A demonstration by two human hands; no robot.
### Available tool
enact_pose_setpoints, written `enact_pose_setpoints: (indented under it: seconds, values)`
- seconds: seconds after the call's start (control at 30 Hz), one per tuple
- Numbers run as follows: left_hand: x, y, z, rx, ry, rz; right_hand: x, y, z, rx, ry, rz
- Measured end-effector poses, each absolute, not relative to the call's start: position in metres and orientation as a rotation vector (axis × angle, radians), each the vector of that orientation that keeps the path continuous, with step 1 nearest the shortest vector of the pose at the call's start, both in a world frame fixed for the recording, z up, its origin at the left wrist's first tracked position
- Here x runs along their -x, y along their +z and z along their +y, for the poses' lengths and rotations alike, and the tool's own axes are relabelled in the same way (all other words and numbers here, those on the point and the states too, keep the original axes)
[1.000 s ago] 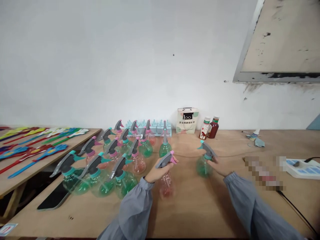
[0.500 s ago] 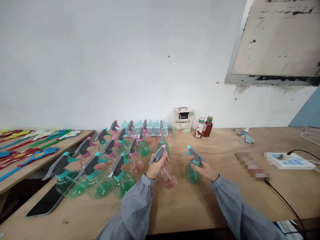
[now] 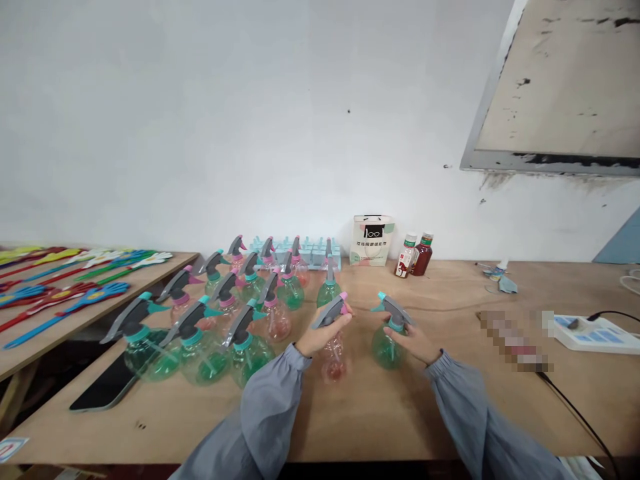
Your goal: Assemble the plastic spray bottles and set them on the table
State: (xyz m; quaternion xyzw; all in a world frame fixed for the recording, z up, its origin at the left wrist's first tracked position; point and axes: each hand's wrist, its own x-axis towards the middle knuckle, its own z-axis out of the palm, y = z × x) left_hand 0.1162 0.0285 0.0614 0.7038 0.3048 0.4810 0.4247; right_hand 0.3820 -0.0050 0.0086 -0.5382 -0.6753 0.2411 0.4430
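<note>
My left hand [image 3: 326,331] is closed around the neck of a pink spray bottle [image 3: 333,363], whose grey trigger head with a pink nozzle tilts up to the right. To its right, my right hand [image 3: 413,341] grips a green spray bottle [image 3: 386,348] just below its grey and teal head. That bottle appears upright on the table. Left of my hands, several more green and pink spray bottles [image 3: 205,363] stand in rough rows, with the nearest green bottle [image 3: 250,360] close to my left sleeve. Part of each held bottle is hidden by my fingers.
A black phone [image 3: 103,389] lies at the left behind the bottles. A paper bag [image 3: 371,243] and two sauce bottles [image 3: 421,257] stand by the wall, beside light-blue racks [image 3: 320,257]. A white power strip [image 3: 600,337] is on the right; colourful hand-shaped sticks [image 3: 95,300] cover the side table.
The pink bottle in my left hand has turned and its head now leans further right, nearer the green one. The view has shifted slightly left. My right hand stays on the green bottle.
</note>
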Motion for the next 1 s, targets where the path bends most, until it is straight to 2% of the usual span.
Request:
enact_pose_setpoints:
  seconds: [0.17, 0.33, 0.47, 0.67, 0.83, 1.0]
  values:
    - [-0.115, 0.054, 0.031, -1.627, 1.151, 0.928, -0.380, 0.007, -0.003, 1.310, 0.612, -1.617]
    - [-0.110, 0.062, 0.028, -1.702, 1.191, 0.792, -0.378, 0.010, -0.001, 1.279, 0.616, -1.620]
    - [-0.107, 0.067, 0.026, -1.661, 1.248, 0.905, -0.375, 0.015, 0.000, 1.267, 0.554, -1.633]
    - [-0.104, 0.070, 0.023, -1.829, 1.146, 0.764, -0.374, 0.014, 0.002, 1.221, 0.561, -1.634]
    - [-0.105, 0.066, 0.025, -1.754, 1.298, 0.868, -0.376, 0.010, 0.003, 1.247, 0.593, -1.600]
    - [-0.107, 0.060, 0.026, -1.940, 1.364, 0.912, -0.378, 0.014, 0.004, 1.243, 0.599, -1.615]
